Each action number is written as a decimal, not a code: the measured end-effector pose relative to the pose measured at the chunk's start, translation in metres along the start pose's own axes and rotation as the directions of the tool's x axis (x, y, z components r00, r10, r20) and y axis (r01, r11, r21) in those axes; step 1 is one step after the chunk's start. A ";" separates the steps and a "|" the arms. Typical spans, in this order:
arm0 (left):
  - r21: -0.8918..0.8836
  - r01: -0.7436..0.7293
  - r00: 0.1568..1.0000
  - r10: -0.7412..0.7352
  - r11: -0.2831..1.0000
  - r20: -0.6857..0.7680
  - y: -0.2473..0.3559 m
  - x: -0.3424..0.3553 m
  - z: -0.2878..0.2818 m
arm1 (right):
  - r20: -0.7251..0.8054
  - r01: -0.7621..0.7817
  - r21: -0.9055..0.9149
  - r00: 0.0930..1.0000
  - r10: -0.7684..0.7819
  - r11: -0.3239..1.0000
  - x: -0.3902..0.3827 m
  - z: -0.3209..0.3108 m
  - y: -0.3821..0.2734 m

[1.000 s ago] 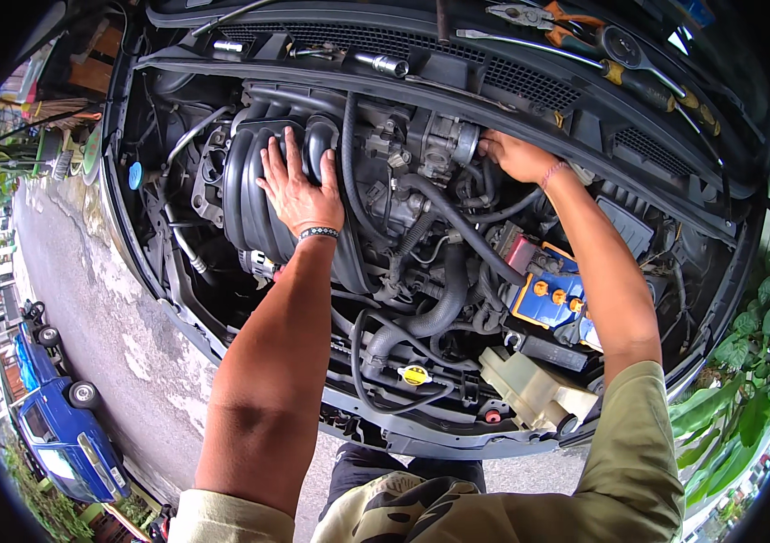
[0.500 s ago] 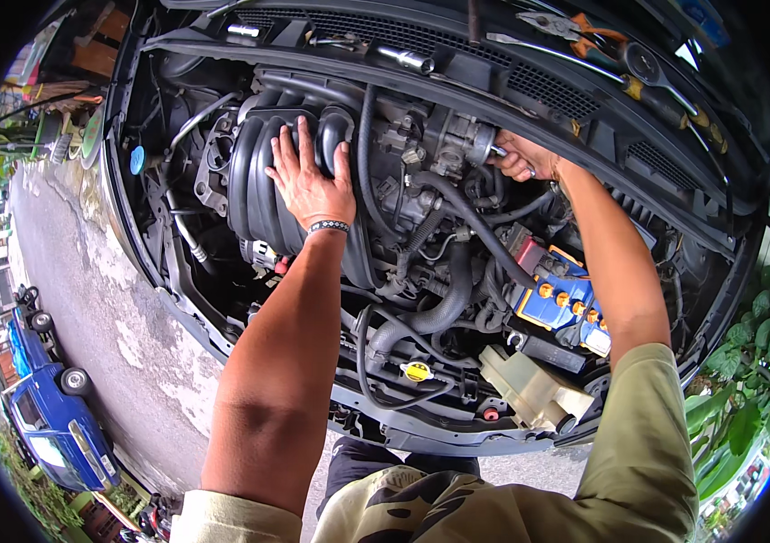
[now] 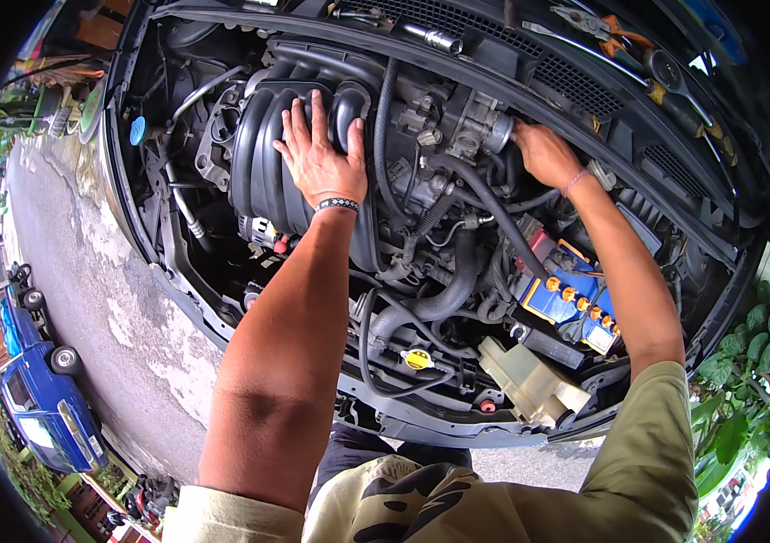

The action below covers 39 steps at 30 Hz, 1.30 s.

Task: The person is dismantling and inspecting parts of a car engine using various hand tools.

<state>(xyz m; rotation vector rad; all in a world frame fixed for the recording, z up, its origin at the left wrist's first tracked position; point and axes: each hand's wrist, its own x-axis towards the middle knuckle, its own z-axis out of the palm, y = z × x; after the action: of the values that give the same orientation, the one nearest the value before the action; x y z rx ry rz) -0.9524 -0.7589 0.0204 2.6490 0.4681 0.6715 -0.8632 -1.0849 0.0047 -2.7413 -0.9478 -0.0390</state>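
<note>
My left hand (image 3: pixel 322 158) lies open, fingers spread, on the ribbed black intake manifold (image 3: pixel 258 167). My right hand (image 3: pixel 545 156) is at the metal throttle body (image 3: pixel 484 127), just under the cowl's edge. Its fingers are curled against the round outer end of that part; what they grip is hidden. Black hoses (image 3: pixel 484 199) run between my hands. A blue battery (image 3: pixel 543 299) with orange caps sits below my right forearm.
Pliers (image 3: pixel 584 23), a screwdriver (image 3: pixel 584 59), a ratchet (image 3: pixel 674 86) and a chrome socket (image 3: pixel 435 38) lie along the cowl. A cream reservoir (image 3: pixel 534 385) and yellow cap (image 3: pixel 418 358) are near the front edge. A blue pickup (image 3: pixel 41 398) stands on the left, leaves (image 3: pixel 756 353) at right.
The view has shifted slightly, both hands appearing farther right and higher. My left hand stays spread on the manifold. My right fingers, showing around a small silver piece half a second ago, now hide it.
</note>
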 end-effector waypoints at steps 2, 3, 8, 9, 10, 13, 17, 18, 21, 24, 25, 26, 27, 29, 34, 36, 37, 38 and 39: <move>-0.001 0.001 1.000 -0.001 1.000 -0.006 -0.001 0.000 -0.001 | 0.365 -0.319 0.420 0.917 0.164 0.850 0.010 -0.010 0.004; 0.002 0.002 1.000 -0.002 1.000 -0.008 -0.003 0.000 -0.002 | 0.565 -0.604 0.574 0.781 0.267 0.552 0.016 -0.027 -0.013; 0.000 0.001 1.000 -0.001 1.000 -0.007 0.000 0.001 0.000 | 0.776 -0.817 0.530 0.575 0.260 0.227 0.035 -0.035 -0.003; -0.001 -0.001 1.000 0.001 1.000 -0.010 -0.002 0.001 -0.002 | 0.867 -0.881 0.441 0.468 0.173 0.175 0.040 -0.034 -0.006; -0.002 -0.002 1.000 0.002 1.000 -0.013 -0.004 0.002 -0.005 | 0.934 -0.932 0.338 0.350 0.077 0.135 0.045 -0.034 -0.009; -0.020 0.014 1.000 -0.014 1.000 0.000 -0.001 0.000 -0.001 | 0.918 -0.902 0.390 0.397 -0.004 0.185 0.034 -0.022 0.011; -0.028 0.010 1.000 -0.009 1.000 0.023 0.003 -0.001 -0.002 | 0.525 -0.362 0.496 0.849 0.059 0.789 0.011 0.013 0.026; -0.021 0.014 1.000 -0.014 1.000 0.020 -0.002 0.000 -0.003 | 0.060 0.164 0.103 0.983 -0.171 0.981 0.009 0.012 0.008; -0.014 0.004 1.000 -0.004 1.000 0.005 -0.007 0.002 -0.005 | 0.178 -0.104 -0.114 0.976 0.123 0.988 0.008 0.008 -0.021; -0.013 0.008 1.000 -0.008 1.000 0.014 -0.005 0.001 -0.004 | -0.045 -0.123 -0.256 0.992 0.116 0.959 0.004 0.011 -0.020; -0.013 0.006 1.000 -0.006 1.000 0.015 -0.005 0.001 -0.003 | 0.085 -0.072 -0.135 0.993 0.084 0.988 0.005 0.006 -0.011; -0.017 0.008 1.000 -0.008 1.000 0.015 -0.003 0.001 -0.002 | 0.208 -0.037 -0.009 0.977 0.038 0.999 0.006 0.001 -0.001; -0.021 0.010 1.000 -0.010 1.000 0.015 0.000 0.001 -0.001 | 0.253 -0.019 0.066 0.967 0.002 0.998 0.006 -0.002 0.007; -0.009 0.006 1.000 -0.005 1.000 0.009 -0.003 0.002 -0.004 | 0.411 -0.125 0.162 0.911 0.049 0.979 0.016 -0.016 0.004; -0.021 0.007 1.000 -0.007 1.000 0.004 -0.001 0.001 -0.001 | 0.548 -0.327 0.323 0.830 0.106 0.888 0.017 -0.026 -0.002; -0.006 -0.001 1.000 0.001 1.000 -0.007 -0.002 0.003 -0.003 | 0.557 -0.288 0.233 0.823 0.115 0.929 0.017 -0.035 -0.013; -0.003 0.005 1.000 -0.005 1.000 -0.006 -0.005 0.002 -0.005 | 0.371 -0.148 0.075 0.922 0.110 0.986 0.011 -0.024 -0.015; -0.020 0.006 1.000 -0.006 1.000 -0.001 -0.001 0.002 -0.004 | 0.176 -0.041 -0.126 0.982 0.063 0.991 0.003 -0.015 -0.013; -0.019 0.006 1.000 -0.006 1.000 0.003 0.000 0.003 -0.006 | 0.037 -0.036 -0.186 0.998 0.044 0.982 -0.004 -0.005 -0.014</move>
<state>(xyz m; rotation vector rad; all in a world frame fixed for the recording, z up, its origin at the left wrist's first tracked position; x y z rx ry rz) -0.9529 -0.7567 0.0261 2.6293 0.4662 0.6667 -0.8747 -1.0780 0.0125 -2.9415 -0.9436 -0.0674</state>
